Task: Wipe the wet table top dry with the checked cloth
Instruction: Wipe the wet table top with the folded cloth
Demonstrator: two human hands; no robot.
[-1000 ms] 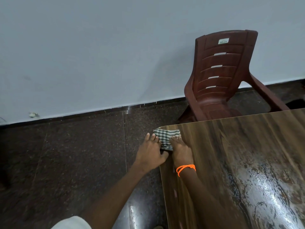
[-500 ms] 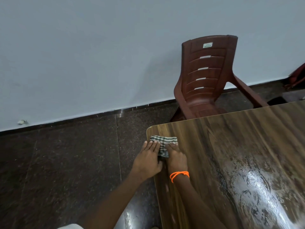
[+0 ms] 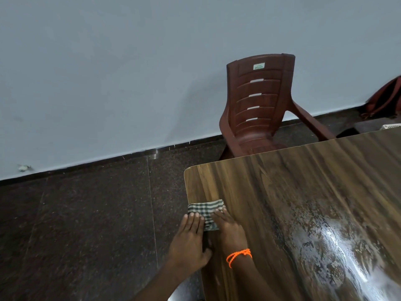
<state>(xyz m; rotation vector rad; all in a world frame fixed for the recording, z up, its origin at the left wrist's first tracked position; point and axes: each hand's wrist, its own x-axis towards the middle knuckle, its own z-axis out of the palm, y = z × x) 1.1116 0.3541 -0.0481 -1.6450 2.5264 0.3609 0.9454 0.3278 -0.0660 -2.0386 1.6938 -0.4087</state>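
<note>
A: Where's the cloth (image 3: 205, 211)?
B: Folded, at the table's (image 3: 282, 192) left edge, near the far corner.
A: Hands?
B: Left hand (image 3: 191, 240) and right hand (image 3: 231, 230) lie flat on it, fingers straight, pressing, gripping nothing. Orange band (image 3: 238, 256) on the right wrist.
A: Table?
B: Wet sheen to the right. Chair (image 3: 258, 107) beyond.

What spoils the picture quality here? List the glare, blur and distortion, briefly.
Head view: strong white glare on the wet table top at lower right, hiding the wood grain there; wide-angle distortion tilts the wall's skirting line and the chair; slight motion blur softens the left hand and right hand on the checked cloth; light is dim and even, shadows faint.
</note>
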